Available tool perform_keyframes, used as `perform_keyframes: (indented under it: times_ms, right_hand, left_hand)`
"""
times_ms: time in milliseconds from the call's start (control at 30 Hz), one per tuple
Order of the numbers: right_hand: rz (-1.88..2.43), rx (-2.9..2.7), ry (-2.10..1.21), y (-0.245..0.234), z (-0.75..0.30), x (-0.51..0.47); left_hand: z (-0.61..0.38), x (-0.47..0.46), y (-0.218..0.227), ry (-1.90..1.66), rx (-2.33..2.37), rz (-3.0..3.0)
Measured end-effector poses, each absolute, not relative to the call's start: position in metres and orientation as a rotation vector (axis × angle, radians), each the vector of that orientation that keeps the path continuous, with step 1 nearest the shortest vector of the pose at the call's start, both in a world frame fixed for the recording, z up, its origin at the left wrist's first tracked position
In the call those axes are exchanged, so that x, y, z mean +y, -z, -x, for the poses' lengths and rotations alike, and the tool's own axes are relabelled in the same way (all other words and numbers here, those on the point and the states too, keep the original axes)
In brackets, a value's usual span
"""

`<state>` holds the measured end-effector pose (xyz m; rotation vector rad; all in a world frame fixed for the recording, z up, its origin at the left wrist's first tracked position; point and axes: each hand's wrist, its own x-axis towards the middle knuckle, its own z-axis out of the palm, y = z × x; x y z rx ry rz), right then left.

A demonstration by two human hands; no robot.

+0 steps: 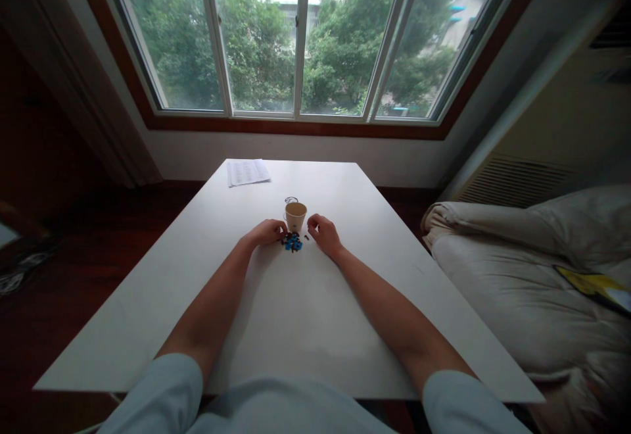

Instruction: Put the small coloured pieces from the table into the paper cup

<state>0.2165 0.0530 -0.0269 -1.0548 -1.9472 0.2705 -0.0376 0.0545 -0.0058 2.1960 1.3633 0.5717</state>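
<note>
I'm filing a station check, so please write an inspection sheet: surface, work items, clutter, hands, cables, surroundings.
Surface: white table.
Work items: beige cup, upright; pile of small blue and dark pieces on its near side; one dark piece apart, to the right.
Clutter: papers at the far left corner; thin dark loops behind the cup, too small to identify.
Hands: left hand at the pile's left edge; right hand right of the cup; grip unclear for both.
Cables: apparently pale coils on the floor, left.
Surroundings: window ahead; padded seat at right.
</note>
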Motion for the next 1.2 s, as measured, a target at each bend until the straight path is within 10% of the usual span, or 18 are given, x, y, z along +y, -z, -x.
perform_keyframes:
  times_ms: [1200]
  right_hand:
    - [1.020, -1.769, -0.150, 0.025, -0.214, 0.052]
  left_hand:
    - [-0.006, 0.050, 0.013, -1.706, 1.258, -1.627]
